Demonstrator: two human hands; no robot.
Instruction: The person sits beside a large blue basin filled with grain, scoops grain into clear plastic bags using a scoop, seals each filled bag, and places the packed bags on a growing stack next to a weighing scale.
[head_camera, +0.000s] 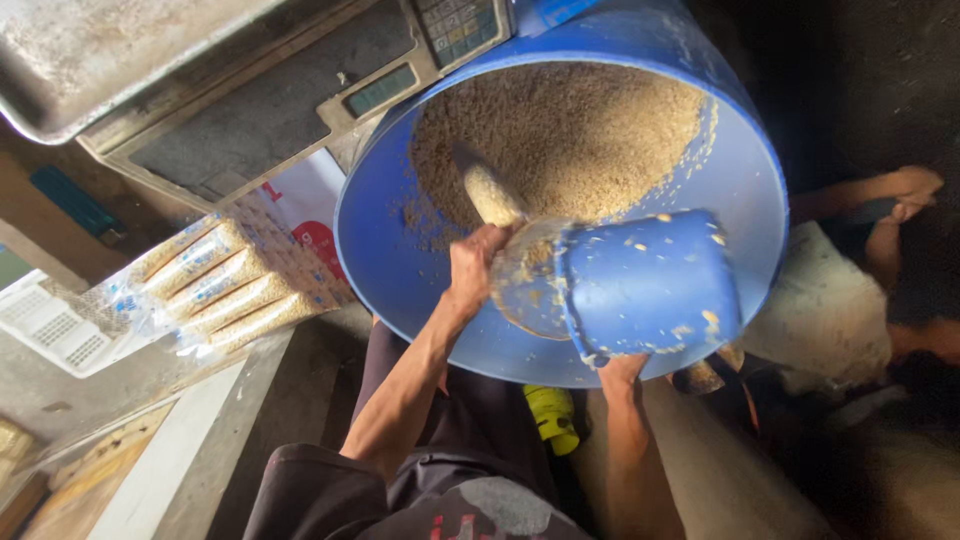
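Blue plastic scoop (648, 285) lies over the near rim of the round blue plastic drum (740, 180) of tan grain (560, 135), long axis left-right, mouth pointing left into a clear plastic bag (525, 275). Left hand (478, 262), arm extended, fingers closed on the bag's edge. Right hand (622, 368) under the scoop; grip not visible.

A grey concrete desk (255, 400) ran along the left of the view. Directly on it lay a stack of clear plastic packets filled with tan grain (225, 285), tilted toward its edge. Beside the packets sat a white calculator (55, 325). A metal weighing scale (250, 95) with a keypad stood further back, its flat pan (100, 50) dusty.
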